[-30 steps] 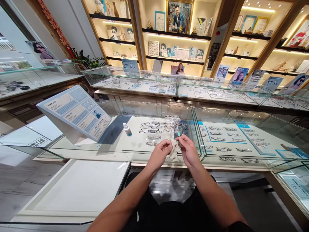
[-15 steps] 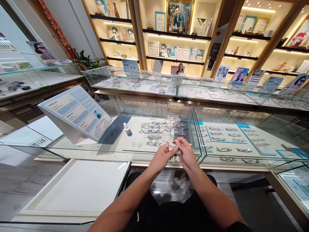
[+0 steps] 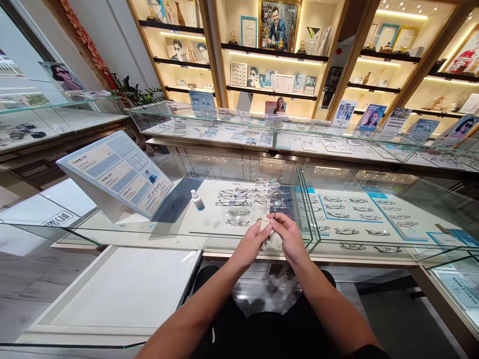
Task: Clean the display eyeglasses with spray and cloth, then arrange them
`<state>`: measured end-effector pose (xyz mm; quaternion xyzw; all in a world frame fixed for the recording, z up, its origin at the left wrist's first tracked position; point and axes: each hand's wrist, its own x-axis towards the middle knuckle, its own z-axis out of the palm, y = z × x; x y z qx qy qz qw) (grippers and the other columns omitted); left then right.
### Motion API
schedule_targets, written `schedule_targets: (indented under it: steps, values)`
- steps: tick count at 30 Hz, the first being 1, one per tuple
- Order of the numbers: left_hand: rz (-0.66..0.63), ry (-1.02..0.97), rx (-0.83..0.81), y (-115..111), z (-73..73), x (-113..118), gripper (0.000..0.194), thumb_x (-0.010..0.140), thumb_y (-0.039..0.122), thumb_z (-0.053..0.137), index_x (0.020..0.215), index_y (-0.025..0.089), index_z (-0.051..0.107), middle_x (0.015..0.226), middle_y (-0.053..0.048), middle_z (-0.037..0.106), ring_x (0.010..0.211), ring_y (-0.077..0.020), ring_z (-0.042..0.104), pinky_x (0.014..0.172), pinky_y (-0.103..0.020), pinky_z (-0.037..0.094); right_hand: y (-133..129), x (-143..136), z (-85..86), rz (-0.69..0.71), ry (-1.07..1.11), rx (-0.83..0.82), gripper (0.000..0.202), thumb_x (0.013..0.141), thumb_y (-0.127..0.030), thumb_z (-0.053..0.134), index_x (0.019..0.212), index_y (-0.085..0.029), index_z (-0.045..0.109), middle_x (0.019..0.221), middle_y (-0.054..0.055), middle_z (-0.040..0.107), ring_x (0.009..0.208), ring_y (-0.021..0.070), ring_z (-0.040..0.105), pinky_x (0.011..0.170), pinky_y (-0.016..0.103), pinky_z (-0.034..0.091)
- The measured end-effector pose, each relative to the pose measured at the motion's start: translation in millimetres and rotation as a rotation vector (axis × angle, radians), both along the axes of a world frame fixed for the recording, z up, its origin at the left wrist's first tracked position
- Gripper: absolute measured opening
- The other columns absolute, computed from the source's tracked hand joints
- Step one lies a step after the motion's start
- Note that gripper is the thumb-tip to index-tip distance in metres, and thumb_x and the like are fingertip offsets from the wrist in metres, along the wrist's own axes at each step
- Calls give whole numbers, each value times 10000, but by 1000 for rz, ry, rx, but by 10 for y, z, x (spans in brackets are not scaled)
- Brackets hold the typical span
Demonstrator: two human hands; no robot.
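Observation:
Both my hands meet close together above the near edge of the glass display case. My left hand point(image 3: 255, 241) is closed, its thumb and fingers pinching a pale beige cloth point(image 3: 276, 243). Pressed up against it, my right hand point(image 3: 289, 238) is closed on a pair of thin-rimmed eyeglasses point(image 3: 272, 215). The fingers and cloth hide much of the glasses, and one lens blends into the frames displayed behind. To the left, a small white spray bottle point(image 3: 197, 200) with a blue-green label stands upright on the glass.
A large folded information card point(image 3: 119, 174) stands left of the bottle. Rows of eyeglass frames point(image 3: 234, 196) lie inside the glass case point(image 3: 374, 179). A shallow white open drawer point(image 3: 127, 289) juts out at lower left. Further glass counters point(image 3: 273, 137) and lit shelves point(image 3: 277, 75) stand beyond.
The eyeglasses have tilted and dropped lower between my hands; their round lens no longer stands out upright above the fingers. My hands stay together in nearly the same place.

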<state>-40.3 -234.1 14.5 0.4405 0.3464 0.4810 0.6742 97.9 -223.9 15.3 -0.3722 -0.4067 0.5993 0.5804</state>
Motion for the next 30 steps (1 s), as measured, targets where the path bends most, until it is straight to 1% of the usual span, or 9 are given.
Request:
schedule_targets:
  steps: [4,7,12,16,19,22,25,28,30]
  values:
    - [62,37,-21,-8,3,35,706,805,667,803,1299,171,711,876,-45,749,856,-203,668,805,-289,499,-4,5,-25,26,22,31,307,870,-540,782,931,-244,834,950,37,767,906,218,651,881,337,488]
    - [114,85,4,-7,2,25,690,817,686,778,1249,149,748,775,-31,714,782,-196,639,755,-285,491,-7,11,-47,24,-8,52,296,885,-527,776,950,-247,845,965,36,786,945,224,667,925,342,484]
    - [17,90,58,20,-6,-68,586,873,671,730,1147,155,758,827,-39,717,769,-177,617,776,-286,489,-4,27,-32,5,23,20,279,853,-506,818,927,-238,840,985,41,800,926,214,680,896,335,506]
    - [-42,70,51,7,-24,-71,553,773,577,869,1107,161,722,812,-22,692,737,-161,601,737,-269,477,-33,13,0,-2,80,-15,264,789,-483,877,852,-237,809,967,49,808,977,239,705,935,357,522]
    - [50,79,79,-16,-36,-12,546,785,606,846,1076,160,723,817,-28,687,731,-157,584,707,-258,463,-72,1,16,32,60,36,228,819,-461,858,830,-242,798,969,44,799,1014,243,709,957,354,514]
    - [135,118,153,-13,-27,2,535,856,659,749,1059,164,750,827,-42,694,781,-184,595,781,-291,488,-95,17,39,51,21,91,198,838,-438,847,811,-248,796,940,32,781,1008,236,709,968,348,505]
    - [41,139,190,16,-7,-75,512,898,651,706,1034,160,763,810,-43,685,799,-192,595,826,-308,490,-92,55,62,26,10,97,208,834,-443,850,795,-248,790,947,31,770,1026,240,704,980,354,505]
    - [-114,137,156,34,-6,-148,519,865,615,764,1093,149,743,777,-25,652,723,-159,553,725,-273,458,-86,80,62,14,26,63,218,823,-450,860,802,-249,779,966,35,766,1056,249,698,970,357,509]
    - [-116,128,128,29,-21,-139,559,814,591,824,1140,150,718,781,-12,639,677,-136,518,662,-247,417,-90,77,46,25,44,43,227,814,-456,869,807,-252,769,972,36,764,1085,257,692,957,355,511]
